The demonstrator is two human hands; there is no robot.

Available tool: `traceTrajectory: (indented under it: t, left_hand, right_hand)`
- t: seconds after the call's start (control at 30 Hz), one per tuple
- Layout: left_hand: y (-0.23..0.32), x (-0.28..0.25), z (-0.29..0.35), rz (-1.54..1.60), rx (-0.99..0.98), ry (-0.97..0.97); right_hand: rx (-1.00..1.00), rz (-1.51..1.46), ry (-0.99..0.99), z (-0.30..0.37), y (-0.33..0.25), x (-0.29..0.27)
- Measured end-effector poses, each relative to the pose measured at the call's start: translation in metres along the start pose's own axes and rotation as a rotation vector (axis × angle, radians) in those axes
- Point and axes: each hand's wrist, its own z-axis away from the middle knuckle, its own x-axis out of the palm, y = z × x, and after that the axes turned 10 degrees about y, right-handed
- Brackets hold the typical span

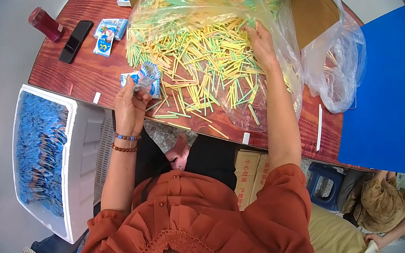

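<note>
My left hand [130,105] is closed on a small opened-looking blue-and-white plastic packet [150,77] at the table's near edge. Farther off to the right, my right hand [263,46] reaches into a heap of thin yellow, green and orange sticks [199,46], straw-like in shape. Its fingertips are pinched around a few of these sticks, partly hidden by the hand. The heap spills out of a large clear plastic bag [260,112] lying on the red wood-grain table [92,73]. Loose sticks lie near the packet.
Several blue-and-white packets [105,37], a black phone [75,41] and a red bottle [45,24] stand or lie at left. A white foam box [67,158] filled with blue packets is below the table's left side. A blue board [396,93] stands right. Another person [380,205] sits lower right.
</note>
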Motion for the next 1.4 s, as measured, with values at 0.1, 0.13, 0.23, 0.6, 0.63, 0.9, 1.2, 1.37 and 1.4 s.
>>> traceTrajectory:
  t: [0.1,0.13,0.23,0.6,0.63,0.9,1.2,1.37,1.4]
  left_hand:
    - [-0.003,-0.001,-0.001,0.021,-0.024,0.014]
    - [-0.004,-0.001,-0.001,0.020,-0.024,0.015]
    - [-0.009,0.003,0.000,0.062,-0.060,0.018]
    - [-0.046,0.053,0.003,0.318,-0.245,-0.188]
    - [-0.048,0.059,0.004,0.340,-0.298,-0.170]
    - [-0.047,0.071,0.000,0.356,-0.256,-0.158]
    - [-0.026,0.027,0.004,-0.020,0.046,-0.045]
    - [-0.030,0.023,0.005,0.011,0.106,-0.084]
    - [-0.030,0.029,0.008,0.029,0.104,-0.027]
  right_hand:
    - [0.310,-0.314,-0.098,0.006,-0.012,0.001]
    - [0.417,-0.453,-0.092,0.014,-0.018,0.004]
    - [0.523,-0.743,-0.131,0.025,-0.011,0.008]
    - [0.390,-0.956,0.011,0.107,-0.109,0.077]
    - [0.398,-0.965,0.004,0.114,-0.106,0.086]
    - [0.267,-0.727,0.075,0.135,-0.102,0.110]
    - [0.198,-0.767,0.081,0.116,-0.141,0.076]
    - [0.228,-0.764,0.078,0.131,-0.184,0.082]
    - [0.096,-0.742,0.076,0.131,-0.178,0.089]
